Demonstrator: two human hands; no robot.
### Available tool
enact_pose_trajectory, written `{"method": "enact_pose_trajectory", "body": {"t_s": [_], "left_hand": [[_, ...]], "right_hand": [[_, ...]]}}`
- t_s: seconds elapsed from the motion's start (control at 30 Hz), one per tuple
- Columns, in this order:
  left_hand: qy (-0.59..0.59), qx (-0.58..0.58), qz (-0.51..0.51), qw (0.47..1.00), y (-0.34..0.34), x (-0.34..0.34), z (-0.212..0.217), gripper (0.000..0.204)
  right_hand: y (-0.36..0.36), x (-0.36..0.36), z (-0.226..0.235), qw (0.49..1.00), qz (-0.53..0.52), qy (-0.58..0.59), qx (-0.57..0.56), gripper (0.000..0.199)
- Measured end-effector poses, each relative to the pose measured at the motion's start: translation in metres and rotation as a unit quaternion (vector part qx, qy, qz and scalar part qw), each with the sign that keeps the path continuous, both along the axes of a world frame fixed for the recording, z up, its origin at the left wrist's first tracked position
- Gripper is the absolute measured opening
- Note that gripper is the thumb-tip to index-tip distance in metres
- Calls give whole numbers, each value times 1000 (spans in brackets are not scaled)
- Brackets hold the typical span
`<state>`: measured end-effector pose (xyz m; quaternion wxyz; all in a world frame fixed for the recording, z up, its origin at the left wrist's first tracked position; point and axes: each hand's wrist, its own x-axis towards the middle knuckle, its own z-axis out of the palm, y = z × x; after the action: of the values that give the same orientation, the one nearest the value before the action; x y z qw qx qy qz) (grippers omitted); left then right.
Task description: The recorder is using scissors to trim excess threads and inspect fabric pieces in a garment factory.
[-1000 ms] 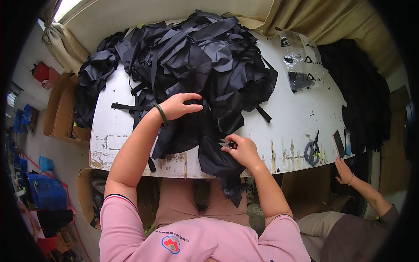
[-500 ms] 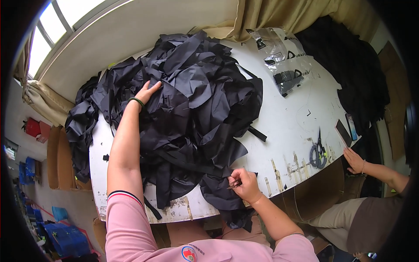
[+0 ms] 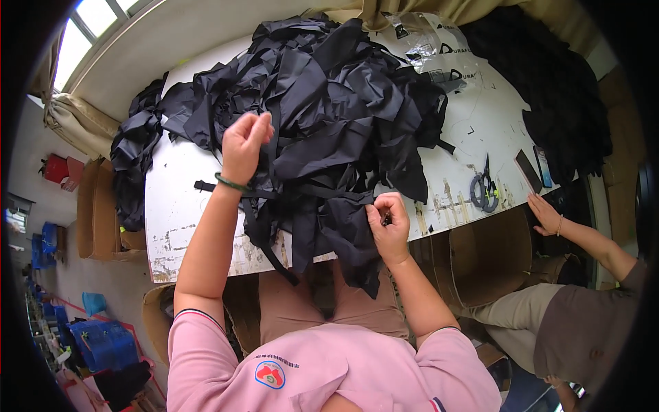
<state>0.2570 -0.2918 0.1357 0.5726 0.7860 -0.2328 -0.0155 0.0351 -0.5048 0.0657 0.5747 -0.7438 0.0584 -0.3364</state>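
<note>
A heap of black fabric pieces (image 3: 322, 130) covers the middle of the white table. Over its left part is my left hand (image 3: 246, 147), fingers curled closed; whether cloth is pinched in them is hidden. At the near edge my right hand (image 3: 389, 230) is closed at the corner of a black fabric piece (image 3: 350, 230), which hangs over the table edge toward my lap. A small dark metal tool (image 3: 386, 218) shows inside the same hand, mostly covered by the fingers. Narrow black strips (image 3: 271, 257) trail from the heap near the front edge.
Scissors with dark handles (image 3: 484, 189) lie at the right of the white table (image 3: 185, 240), near a phone-like dark slab (image 3: 528, 170). Clear plastic packaging (image 3: 439, 51) and another black fabric pile (image 3: 542, 82) are behind. A co-worker's hand (image 3: 546, 214) rests at the right edge, above cardboard boxes (image 3: 487, 261).
My left hand has lifted off the heap and closed, coming nearer to me. My right hand stays closed at the front piece. The view has shifted, showing more of my lap.
</note>
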Motion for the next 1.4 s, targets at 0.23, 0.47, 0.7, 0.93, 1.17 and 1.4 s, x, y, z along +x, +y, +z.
{"method": "enact_pose_trajectory", "body": {"t_s": [0.23, 0.47, 0.7, 0.93, 1.17, 1.4], "left_hand": [[196, -98, -242, 945, 4, -209, -14, 81], [-240, -36, -156, 958, -2, -281, 63, 106], [378, -460, -210, 776, 38, -298, 52, 32], [461, -446, -76, 764, 72, -309, 14, 40], [347, -356, -86, 863, 106, -302, -13, 46], [399, -474, -28, 785, 121, -276, -13, 41]], "right_hand": [[28, -62, 86, 992, 121, 16, 3, 18], [50, -98, 158, 971, 214, 7, 103, 23], [47, -93, 190, 976, 171, -55, 122, 21], [92, -134, 123, 967, 239, 86, -34, 47], [119, -101, 83, 927, 277, 181, 177, 18], [125, -78, 65, 828, 327, 269, 367, 14]]}}
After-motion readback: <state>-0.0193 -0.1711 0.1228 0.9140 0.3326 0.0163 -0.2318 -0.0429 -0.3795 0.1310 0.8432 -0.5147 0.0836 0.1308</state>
